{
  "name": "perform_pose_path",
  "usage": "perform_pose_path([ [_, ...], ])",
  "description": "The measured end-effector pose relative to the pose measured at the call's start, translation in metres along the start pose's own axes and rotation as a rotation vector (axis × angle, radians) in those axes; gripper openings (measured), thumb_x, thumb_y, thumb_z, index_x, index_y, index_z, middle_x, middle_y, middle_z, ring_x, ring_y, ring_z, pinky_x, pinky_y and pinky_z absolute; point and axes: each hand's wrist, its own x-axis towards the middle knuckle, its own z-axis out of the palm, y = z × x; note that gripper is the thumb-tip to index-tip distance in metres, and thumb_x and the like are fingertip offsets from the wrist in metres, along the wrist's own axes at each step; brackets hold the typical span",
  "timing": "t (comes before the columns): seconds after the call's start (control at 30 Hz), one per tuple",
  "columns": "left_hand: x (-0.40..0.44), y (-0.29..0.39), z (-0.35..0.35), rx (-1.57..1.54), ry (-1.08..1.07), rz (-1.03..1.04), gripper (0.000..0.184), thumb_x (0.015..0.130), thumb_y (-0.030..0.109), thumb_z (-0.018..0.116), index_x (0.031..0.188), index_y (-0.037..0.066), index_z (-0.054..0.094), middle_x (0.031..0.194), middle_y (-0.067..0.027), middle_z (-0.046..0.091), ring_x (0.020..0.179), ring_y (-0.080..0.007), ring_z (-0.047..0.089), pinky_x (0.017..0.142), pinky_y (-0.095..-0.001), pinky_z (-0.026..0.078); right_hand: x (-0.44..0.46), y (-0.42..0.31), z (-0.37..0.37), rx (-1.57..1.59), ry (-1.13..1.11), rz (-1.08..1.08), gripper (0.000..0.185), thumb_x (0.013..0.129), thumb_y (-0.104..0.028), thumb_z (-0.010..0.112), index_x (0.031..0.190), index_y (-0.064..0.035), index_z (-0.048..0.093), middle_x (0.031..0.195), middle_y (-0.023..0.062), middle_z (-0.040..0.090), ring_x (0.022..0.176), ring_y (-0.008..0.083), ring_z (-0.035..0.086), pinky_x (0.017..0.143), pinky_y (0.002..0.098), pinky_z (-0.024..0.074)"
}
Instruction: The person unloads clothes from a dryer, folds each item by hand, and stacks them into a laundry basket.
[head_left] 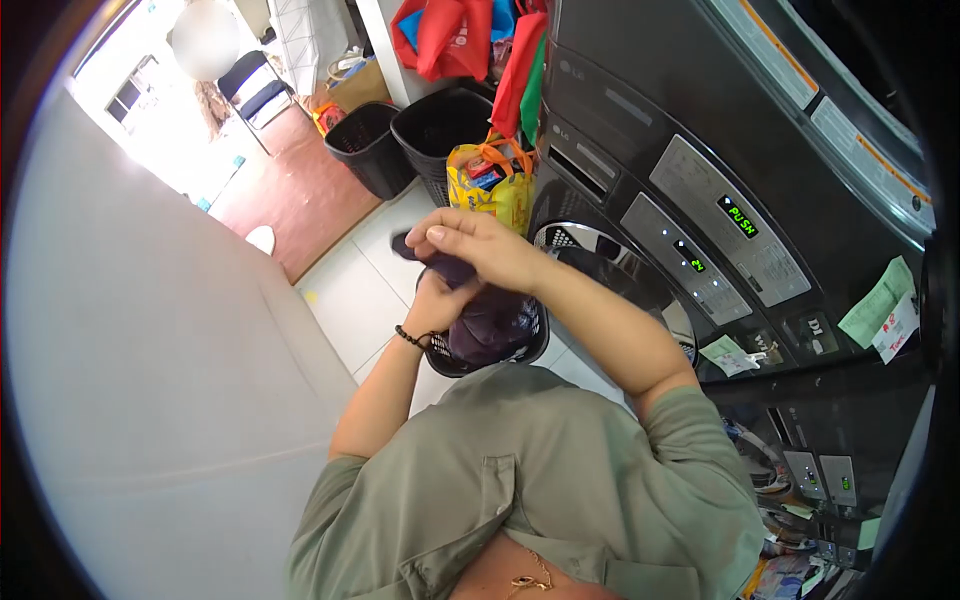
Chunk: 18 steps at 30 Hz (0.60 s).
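Note:
A small dark purple garment [452, 268], partly blurred and hidden, hangs between my two hands; its exact kind does not show. My left hand [440, 303], with a black beaded bracelet [411, 337] at the wrist, is closed around its lower part. Just above, my right hand [482, 246] has its fingers bent together over the cloth, and a dark end sticks out past the fingertips. Beneath both hands, close to my body, a black laundry basket [541, 348] holds dark purple clothes [490, 335].
Stacked dark washer and dryer units [640, 130] with lit panels stand along my right. Ahead are black baskets [365, 150], a yellow bag [490, 200] with packets and hanging red bags [450, 40]. A white surface [150, 330] borders my left; a chair [255, 85] stands farther off.

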Motion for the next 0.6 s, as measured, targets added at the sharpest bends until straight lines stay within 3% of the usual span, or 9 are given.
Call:
perform_pose_path([
  [0.07,0.008,0.005,0.003,-0.097,0.186,-0.02,0.033,0.089,0.017,0.065,0.115,-0.001,0.058,0.11,-0.0116,0.064,0.1,-0.0177,0.059,0.088,-0.0323,0.049,-0.03,-0.05,0.032,-0.119,0.026,-0.261,0.03,0.093,-0.017,0.058,0.119,-0.0017,0.054,0.093,0.0052,0.061,0.085,0.0091,0.058,0.08,0.0247,0.0469],
  [0.1,0.011,0.019,0.004,-0.104,0.236,0.001,0.032,0.091,0.021,0.063,0.114,-0.001,0.059,0.11,-0.0126,0.065,0.099,-0.0185,0.06,0.088,-0.033,0.05,-0.047,-0.07,0.044,-0.079,-0.061,-0.432,0.053,0.086,-0.032,0.06,0.125,-0.0001,0.046,0.107,0.01,0.052,0.099,0.016,0.048,0.088,0.0311,0.0392],
  [0.2,0.022,0.03,-0.01,-1.026,-0.021,-0.13,0.045,0.098,0.036,0.05,0.12,-0.002,0.054,0.118,-0.0162,0.061,0.108,-0.0261,0.061,0.097,-0.0422,0.048,-0.078,-0.098,0.083,0.156,-0.572,-0.771,0.123,0.063,-0.075,0.067,0.145,0.0048,0.021,0.148,0.0245,0.024,0.141,0.0368,0.018,0.112,0.0503,0.0163],
  [0.3,0.026,0.06,-0.006,-1.186,-0.097,-0.111,0.046,0.099,0.037,0.046,0.123,-0.002,0.052,0.12,-0.0176,0.061,0.11,-0.029,0.061,0.098,-0.0442,0.048,-0.088,-0.092,0.115,0.374,-0.635,-0.827,0.128,0.059,-0.068,0.075,0.144,0.0067,0.015,0.148,0.0257,0.025,0.141,0.0365,0.019,0.114,0.0506,0.0179],
  [0.37,0.028,0.076,-0.005,-1.157,-0.058,-0.085,0.045,0.1,0.033,0.045,0.124,-0.004,0.05,0.12,-0.0196,0.06,0.109,-0.0291,0.061,0.098,-0.044,0.047,-0.093,-0.082,0.099,0.126,-0.525,-0.669,0.12,0.064,-0.081,0.061,0.144,0.0018,0.026,0.148,0.0231,0.027,0.138,0.0372,0.027,0.108,0.0499,0.0245],
  [0.47,0.025,0.064,-0.026,-1.105,-0.354,-0.038,0.043,0.101,0.03,0.042,0.126,-0.005,0.048,0.123,-0.0205,0.058,0.112,-0.0308,0.058,0.099,-0.045,0.046,-0.083,-0.055,0.047,-0.618,0.181,-0.621,0.099,0.068,-0.044,0.084,0.14,0.0007,0.032,0.14,0.0172,0.038,0.131,0.0282,0.037,0.108,0.0398,0.0292],
  [0.5,0.021,0.087,-0.01,-1.05,-0.046,0.062,0.039,0.1,0.022,0.047,0.126,-0.006,0.047,0.124,-0.0201,0.057,0.114,-0.0308,0.057,0.1,-0.0442,0.046,-0.072,-0.037,0.041,-0.325,0.484,-0.453,0.088,0.072,-0.037,0.082,0.136,0.0004,0.037,0.139,0.016,0.039,0.131,0.0233,0.037,0.108,0.0371,0.0307],
  [0.53,0.017,0.086,-0.008,-0.959,-0.03,0.117,0.037,0.098,0.019,0.048,0.126,-0.006,0.047,0.125,-0.0197,0.056,0.115,-0.0302,0.057,0.1,-0.0437,0.045,-0.064,-0.015,0.017,-0.589,0.797,-0.325,0.08,0.076,-0.032,0.08,0.136,-0.0002,0.037,0.133,0.0144,0.046,0.124,0.021,0.044,0.105,0.0351,0.0351],
  [0.6,0.007,0.079,-0.01,-0.77,-0.001,0.225,0.035,0.096,0.012,0.052,0.126,-0.006,0.046,0.126,-0.0189,0.055,0.116,-0.029,0.056,0.102,-0.0427,0.044,-0.044,0.017,-0.014,0.077,0.689,-0.056,0.051,0.08,-0.012,0.074,0.124,0.0002,0.049,0.113,0.0106,0.058,0.109,0.0195,0.057,0.096,0.0324,0.0434],
])
